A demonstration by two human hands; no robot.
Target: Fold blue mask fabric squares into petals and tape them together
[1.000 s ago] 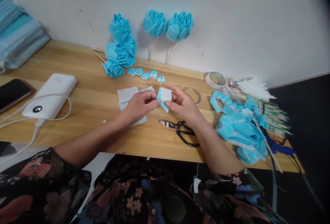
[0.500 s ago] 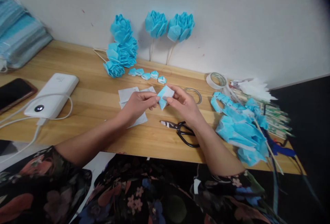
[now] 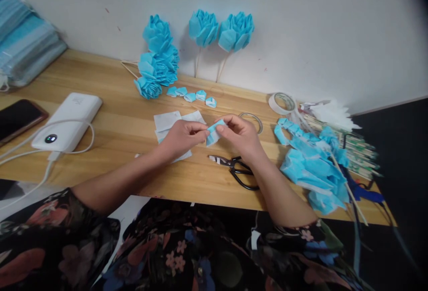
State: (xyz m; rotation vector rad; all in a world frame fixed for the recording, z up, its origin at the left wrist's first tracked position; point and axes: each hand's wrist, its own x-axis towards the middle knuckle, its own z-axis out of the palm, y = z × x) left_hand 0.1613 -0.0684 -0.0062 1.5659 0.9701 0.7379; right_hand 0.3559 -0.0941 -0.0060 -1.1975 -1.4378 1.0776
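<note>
Between my two hands is a small folded piece of blue-and-white fabric or paper (image 3: 214, 135). My left hand (image 3: 182, 138) pinches its left edge with thumb and fingertips. Thumb and fingers of my right hand (image 3: 241, 138) grip its upper right part. Flat pale squares (image 3: 167, 120) lie partly under my left hand. Beyond my hands, several small folded blue petals (image 3: 190, 97) sit in a row on the wooden table (image 3: 110, 148). Black-handled scissors (image 3: 234, 164) lie just below my right hand, their handles partly behind the wrist.
Blue flowers (image 3: 202, 27) on sticks lean against the wall, others (image 3: 155, 74) lie piled at left. Tape rolls (image 3: 282, 103), crumpled blue material (image 3: 310, 170) and a blue glue gun (image 3: 366, 194) are at right. A power bank (image 3: 72, 121) with cable and a phone (image 3: 20, 119) lie left.
The piece in my hands has gone from a pointed, diamond-like shape to a narrower folded band showing more blue. My right fingers have shifted slightly along it.
</note>
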